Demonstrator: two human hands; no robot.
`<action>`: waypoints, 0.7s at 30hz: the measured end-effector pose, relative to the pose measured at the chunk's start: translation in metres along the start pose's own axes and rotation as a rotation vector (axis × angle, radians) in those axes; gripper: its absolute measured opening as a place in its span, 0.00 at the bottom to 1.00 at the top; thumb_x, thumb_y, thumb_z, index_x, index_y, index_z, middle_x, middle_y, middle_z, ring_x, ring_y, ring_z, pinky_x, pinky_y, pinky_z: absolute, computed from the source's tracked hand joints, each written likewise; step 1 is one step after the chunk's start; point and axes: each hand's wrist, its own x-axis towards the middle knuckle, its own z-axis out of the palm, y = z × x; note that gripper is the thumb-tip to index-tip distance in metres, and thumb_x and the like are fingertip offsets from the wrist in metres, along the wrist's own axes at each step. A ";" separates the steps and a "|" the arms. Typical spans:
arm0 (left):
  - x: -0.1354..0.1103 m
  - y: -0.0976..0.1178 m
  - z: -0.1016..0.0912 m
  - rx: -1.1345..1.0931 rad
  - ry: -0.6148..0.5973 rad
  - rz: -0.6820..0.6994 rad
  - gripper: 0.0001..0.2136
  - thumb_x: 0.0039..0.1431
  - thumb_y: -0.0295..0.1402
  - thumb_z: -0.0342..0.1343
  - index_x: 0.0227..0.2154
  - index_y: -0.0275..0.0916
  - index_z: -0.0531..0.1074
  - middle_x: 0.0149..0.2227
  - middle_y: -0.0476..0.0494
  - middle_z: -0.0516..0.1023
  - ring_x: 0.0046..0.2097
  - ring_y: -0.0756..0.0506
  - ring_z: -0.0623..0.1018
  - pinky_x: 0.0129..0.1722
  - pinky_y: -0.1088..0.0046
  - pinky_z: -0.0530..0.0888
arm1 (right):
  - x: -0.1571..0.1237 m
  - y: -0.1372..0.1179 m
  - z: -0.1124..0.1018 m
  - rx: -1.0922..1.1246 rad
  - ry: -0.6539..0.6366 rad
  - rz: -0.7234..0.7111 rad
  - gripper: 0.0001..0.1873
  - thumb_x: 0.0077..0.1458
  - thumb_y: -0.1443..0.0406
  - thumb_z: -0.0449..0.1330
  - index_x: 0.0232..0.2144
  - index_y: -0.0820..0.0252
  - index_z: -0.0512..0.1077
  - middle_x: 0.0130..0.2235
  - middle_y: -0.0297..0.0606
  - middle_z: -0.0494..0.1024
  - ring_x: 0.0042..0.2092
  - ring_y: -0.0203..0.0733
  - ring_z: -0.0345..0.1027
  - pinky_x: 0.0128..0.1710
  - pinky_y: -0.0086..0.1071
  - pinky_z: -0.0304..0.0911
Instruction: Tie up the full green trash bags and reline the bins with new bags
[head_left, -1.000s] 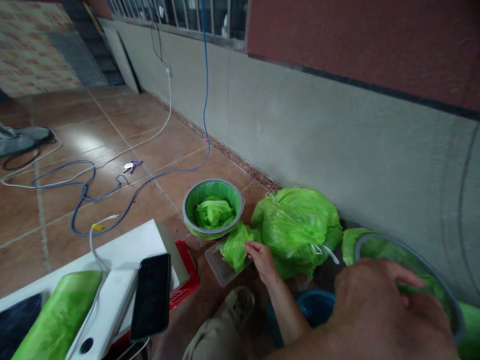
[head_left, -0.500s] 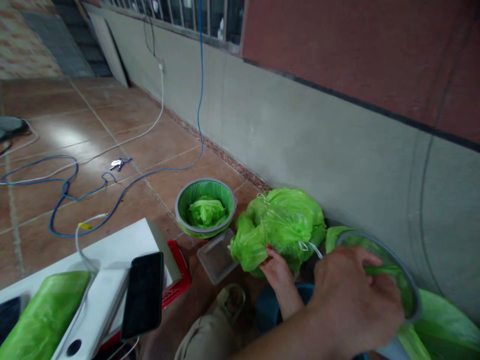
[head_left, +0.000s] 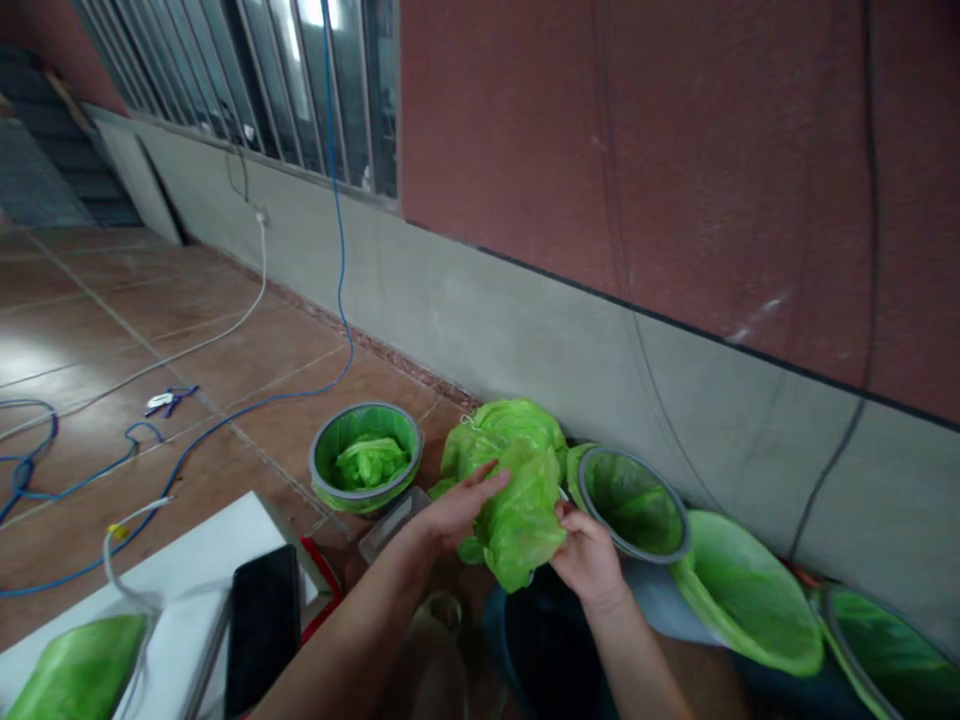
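Crumpled, translucent green plastic bag, thin and wrinkled, is held up near a round dark-blue bucket. Right hand pinches its edge; left hand touches the opposite side, closure unclear. Behind: bulging, glossy green sack.

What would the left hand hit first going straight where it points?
The left hand would likely meet the crumpled green bag right beside it; the bulkier bag seems to lie beyond, depth unclear.
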 end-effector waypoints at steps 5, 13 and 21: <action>-0.011 -0.033 0.003 -0.150 -0.100 -0.042 0.15 0.49 0.30 0.65 0.42 0.33 0.76 0.37 0.37 0.83 0.36 0.42 0.82 0.40 0.67 0.78 | -0.025 -0.015 -0.005 -0.062 0.067 -0.099 0.06 0.37 0.67 0.64 0.23 0.56 0.72 0.24 0.28 0.75 0.27 0.36 0.68 0.29 0.31 0.64; -0.009 -0.047 -0.039 -0.142 0.169 0.064 0.11 0.44 0.26 0.63 0.34 0.32 0.76 0.34 0.39 0.82 0.33 0.44 0.81 0.38 0.69 0.78 | -0.080 -0.061 -0.079 -0.106 0.439 -0.336 0.13 0.35 0.68 0.67 0.30 0.56 0.77 0.28 0.31 0.78 0.29 0.36 0.70 0.27 0.28 0.66; 0.006 -0.070 -0.105 0.286 1.034 0.254 0.15 0.43 0.21 0.51 0.34 0.35 0.76 0.28 0.44 0.78 0.30 0.44 0.77 0.33 0.68 0.74 | -0.138 -0.100 -0.146 0.033 0.953 -0.518 0.06 0.36 0.68 0.60 0.22 0.55 0.75 0.28 0.35 0.74 0.30 0.39 0.68 0.34 0.38 0.68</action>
